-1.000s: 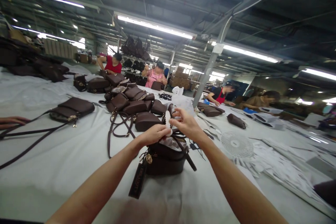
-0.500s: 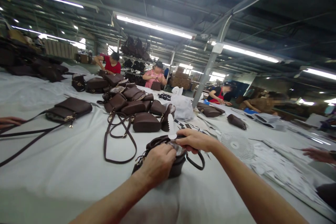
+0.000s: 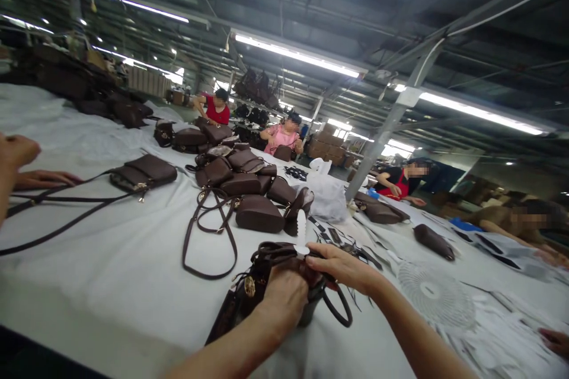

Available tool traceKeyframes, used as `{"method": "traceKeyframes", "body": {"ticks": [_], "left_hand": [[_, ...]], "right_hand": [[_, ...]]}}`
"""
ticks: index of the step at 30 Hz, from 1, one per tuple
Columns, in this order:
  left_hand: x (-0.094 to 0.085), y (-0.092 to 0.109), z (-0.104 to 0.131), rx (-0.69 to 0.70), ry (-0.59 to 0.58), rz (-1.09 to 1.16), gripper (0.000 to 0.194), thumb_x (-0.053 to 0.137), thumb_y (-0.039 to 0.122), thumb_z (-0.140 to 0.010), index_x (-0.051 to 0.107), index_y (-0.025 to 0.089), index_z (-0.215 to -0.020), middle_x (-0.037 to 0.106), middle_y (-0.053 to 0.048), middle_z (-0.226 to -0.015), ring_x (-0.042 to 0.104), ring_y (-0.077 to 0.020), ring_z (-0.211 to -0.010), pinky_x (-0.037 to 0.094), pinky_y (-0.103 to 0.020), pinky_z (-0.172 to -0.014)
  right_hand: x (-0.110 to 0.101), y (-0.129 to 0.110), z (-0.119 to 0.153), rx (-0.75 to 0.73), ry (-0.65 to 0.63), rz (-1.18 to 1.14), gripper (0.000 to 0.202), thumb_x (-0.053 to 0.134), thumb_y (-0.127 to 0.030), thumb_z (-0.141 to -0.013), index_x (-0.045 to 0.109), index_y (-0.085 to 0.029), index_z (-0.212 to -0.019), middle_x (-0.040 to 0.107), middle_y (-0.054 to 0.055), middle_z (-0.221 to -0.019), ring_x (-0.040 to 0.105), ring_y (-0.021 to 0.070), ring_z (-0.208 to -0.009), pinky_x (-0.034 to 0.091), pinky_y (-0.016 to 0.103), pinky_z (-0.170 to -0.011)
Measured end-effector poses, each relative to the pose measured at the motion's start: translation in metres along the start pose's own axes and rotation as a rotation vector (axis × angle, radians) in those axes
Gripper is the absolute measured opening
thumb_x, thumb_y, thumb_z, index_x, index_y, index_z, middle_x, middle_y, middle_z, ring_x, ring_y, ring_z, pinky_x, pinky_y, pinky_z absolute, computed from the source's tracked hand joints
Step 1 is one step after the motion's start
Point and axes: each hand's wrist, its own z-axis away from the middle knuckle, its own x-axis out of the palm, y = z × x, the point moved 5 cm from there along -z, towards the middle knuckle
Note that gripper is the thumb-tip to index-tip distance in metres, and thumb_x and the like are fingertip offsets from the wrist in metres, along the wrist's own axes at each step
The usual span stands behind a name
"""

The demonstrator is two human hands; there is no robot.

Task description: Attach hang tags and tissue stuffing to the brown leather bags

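A dark brown handbag [image 3: 256,296] with a round gold emblem stands on the table in front of me. My left hand [image 3: 287,295] reaches into its open top, and the fingers are hidden inside. At the far rim, my right hand [image 3: 340,265] grips the edge between thumb and fingers. A white strip with a scalloped edge [image 3: 301,226] sticks up from the rim beside the right fingertips. The bag's loop handle [image 3: 338,307] hangs out below my right hand.
Beyond lies a heap of brown bags [image 3: 242,182]. A strapped bag [image 3: 144,173] lies left, near another person's hands [image 3: 47,179]. A white round fan grille [image 3: 430,290], loose strips and a metal post [image 3: 395,118] are on the right. Several people work around the table.
My left hand has gone deeper into the handbag, hiding its fingers. My right hand keeps to the rim. The camera has turned left, and another person's hand shows higher at the left edge.
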Motion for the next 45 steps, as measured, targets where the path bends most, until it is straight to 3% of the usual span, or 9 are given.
{"method": "traceKeyframes", "body": {"ticks": [4,7,12,17,22,31,38,42,45], "left_hand": [[-0.011,0.004,0.018,0.022,0.093,-0.128,0.031,0.055,0.013,-0.087,0.058,0.016,-0.117,0.063,-0.015,-0.115,0.056,-0.0326,-0.110,0.045,-0.047,-0.094],[-0.013,0.009,0.025,0.115,0.119,-0.207,0.024,0.053,0.015,-0.089,0.062,0.018,-0.111,0.065,-0.012,-0.108,0.059,-0.0283,-0.105,0.047,-0.043,-0.093],[-0.013,0.001,0.014,0.122,-0.080,-0.244,0.024,0.056,0.010,-0.084,0.066,0.016,-0.105,0.070,-0.010,-0.096,0.065,-0.0228,-0.087,0.050,-0.031,-0.077],[-0.030,0.000,0.022,0.349,-0.245,-0.251,0.009,0.062,0.020,-0.084,0.067,0.017,-0.077,0.067,-0.004,-0.067,0.063,-0.0204,-0.063,0.042,-0.029,-0.053],[-0.042,-0.002,0.034,0.541,-0.242,-0.243,0.012,0.063,0.022,-0.085,0.066,0.019,-0.073,0.065,-0.001,-0.061,0.060,-0.0174,-0.057,0.035,-0.030,-0.048],[-0.049,-0.003,0.035,0.498,-0.221,-0.227,0.019,0.061,0.021,-0.085,0.063,0.018,-0.067,0.064,-0.002,-0.055,0.055,-0.0165,-0.046,0.027,-0.028,-0.039],[-0.049,0.008,0.043,0.430,-0.240,-0.353,0.015,0.055,0.015,-0.086,0.061,0.020,-0.073,0.066,-0.001,-0.059,0.058,-0.0181,-0.046,0.025,-0.031,-0.036],[-0.056,0.007,0.044,0.422,-0.251,-0.335,0.012,0.058,0.016,-0.084,0.058,0.019,-0.073,0.065,-0.001,-0.058,0.056,-0.0179,-0.047,0.034,-0.034,-0.046],[-0.058,-0.003,0.045,0.441,-0.225,-0.324,0.016,0.062,0.016,-0.081,0.056,0.020,-0.067,0.061,0.001,-0.055,0.053,-0.0174,-0.050,0.037,-0.036,-0.059]], "right_hand": [[-0.007,0.005,-0.001,-0.015,0.016,0.025,0.033,0.057,-0.050,-0.081,0.056,-0.018,-0.090,0.052,-0.003,-0.072,0.047,0.0099,-0.060,0.036,0.017,-0.043],[-0.004,0.009,-0.002,0.017,-0.039,0.055,0.027,0.057,-0.045,-0.081,0.056,-0.018,-0.088,0.047,-0.005,-0.070,0.042,0.0083,-0.056,0.039,0.018,-0.046],[0.001,0.005,-0.003,0.103,-0.058,0.155,0.011,0.053,-0.027,-0.080,0.053,-0.019,-0.087,0.050,-0.004,-0.074,0.049,0.0104,-0.058,0.045,0.021,-0.051],[0.003,-0.015,-0.010,0.053,0.047,0.405,0.003,0.048,-0.018,-0.081,0.049,-0.020,-0.078,0.057,-0.003,-0.073,0.054,0.0125,-0.062,0.044,0.023,-0.058],[0.019,-0.020,-0.022,-0.021,-0.037,0.635,0.009,0.050,-0.020,-0.081,0.058,-0.019,-0.086,0.066,0.002,-0.087,0.057,0.0169,-0.080,0.043,0.025,-0.072],[0.029,0.016,-0.017,0.126,-0.155,1.047,0.023,0.048,-0.005,-0.078,0.067,-0.013,-0.089,0.073,0.013,-0.091,0.067,0.0222,-0.082,0.043,0.026,-0.065],[0.059,0.027,-0.040,0.115,-0.351,1.340,0.026,0.059,-0.002,-0.072,0.073,-0.010,-0.092,0.073,0.019,-0.097,0.070,0.0330,-0.092,0.053,0.034,-0.073],[0.067,0.035,-0.053,0.117,-0.432,1.410,0.023,0.058,-0.001,-0.076,0.073,-0.009,-0.092,0.074,0.019,-0.095,0.070,0.0321,-0.093,0.054,0.033,-0.070],[0.066,0.035,-0.052,0.069,-0.390,1.425,0.022,0.054,-0.002,-0.080,0.072,-0.009,-0.089,0.075,0.017,-0.091,0.071,0.0292,-0.087,0.053,0.031,-0.065]]}}
